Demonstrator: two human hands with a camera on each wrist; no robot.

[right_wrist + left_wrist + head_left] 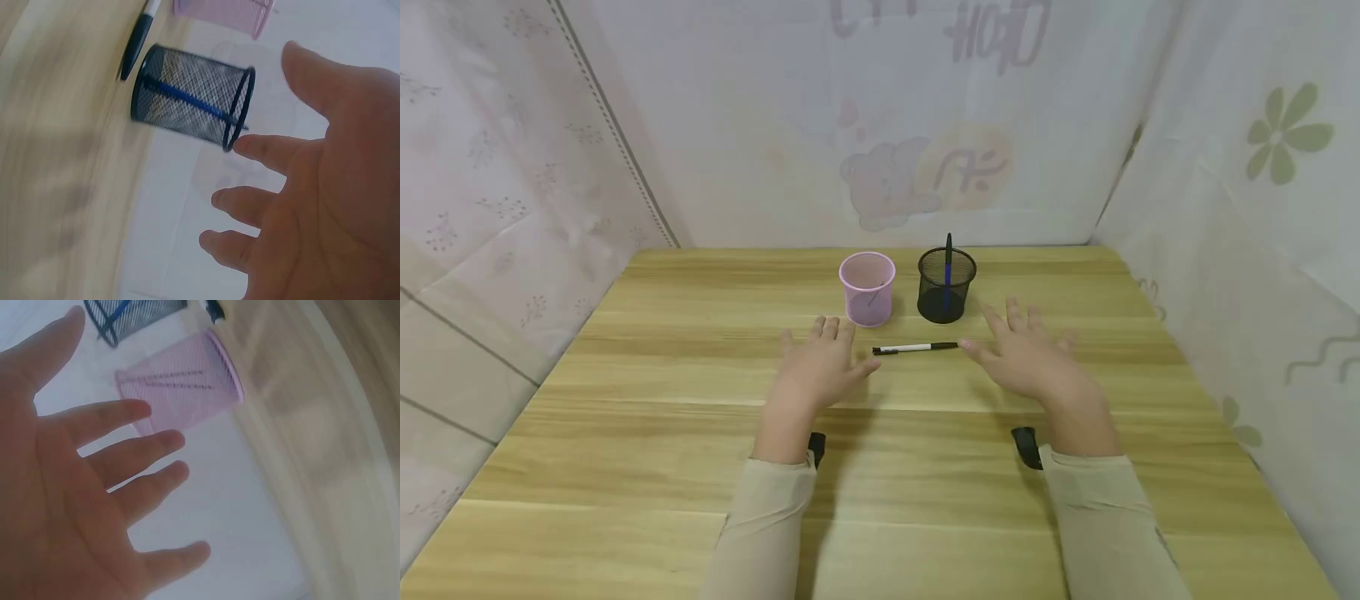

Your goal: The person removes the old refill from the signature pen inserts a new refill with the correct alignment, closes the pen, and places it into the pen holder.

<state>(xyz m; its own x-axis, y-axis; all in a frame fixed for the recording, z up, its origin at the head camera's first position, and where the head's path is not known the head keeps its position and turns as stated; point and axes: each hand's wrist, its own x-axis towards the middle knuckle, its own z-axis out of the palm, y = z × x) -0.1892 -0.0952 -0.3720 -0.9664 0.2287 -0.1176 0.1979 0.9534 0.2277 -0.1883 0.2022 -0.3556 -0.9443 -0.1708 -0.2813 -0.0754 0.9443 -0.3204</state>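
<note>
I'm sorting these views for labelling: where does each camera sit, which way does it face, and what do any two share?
Head: worn on the head, facing forward and down over the table; the left hand, right hand and both sleeves show.
Left wrist: on that wrist, looking past the left hand's palm side toward the pink cup; only that hand shows.
Right wrist: on that wrist, looking past the right hand's palm side toward the black mesh cup; only that hand shows.
Both wrist views share the two cups.
</note>
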